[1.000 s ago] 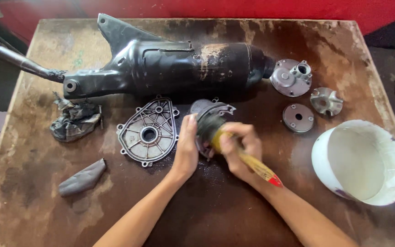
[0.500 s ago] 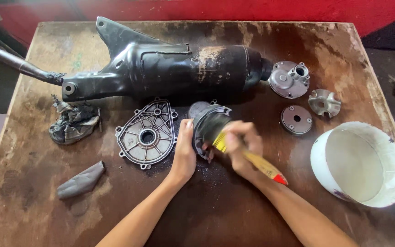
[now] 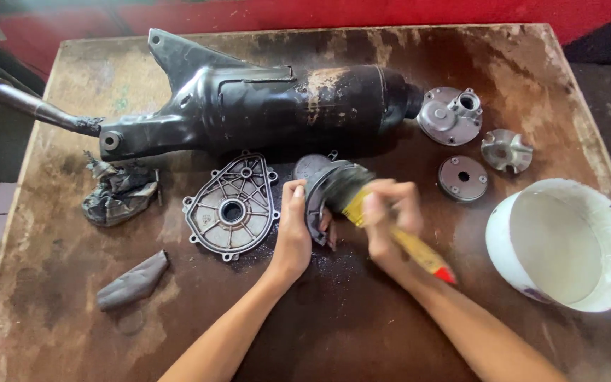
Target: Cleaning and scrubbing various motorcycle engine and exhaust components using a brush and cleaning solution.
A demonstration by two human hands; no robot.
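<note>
The right hand [image 3: 389,216] now sits slightly further toward 12 o'clock on the dark round metal part [image 3: 323,194] than a second ago, and the paintbrush [image 3: 397,233] it grips shows blurred bristles across the part's top face. The brush's red handle tip has swung from about 4 o'clock to nearer 5 o'clock of the hand. The left hand [image 3: 293,230] has crept a little toward 12 o'clock along the part's 9 o'clock edge.

left hand [image 3: 293,233] steadies metal cover [image 3: 317,192] | right hand [image 3: 387,216] holds paintbrush [image 3: 397,233] on it
</note>
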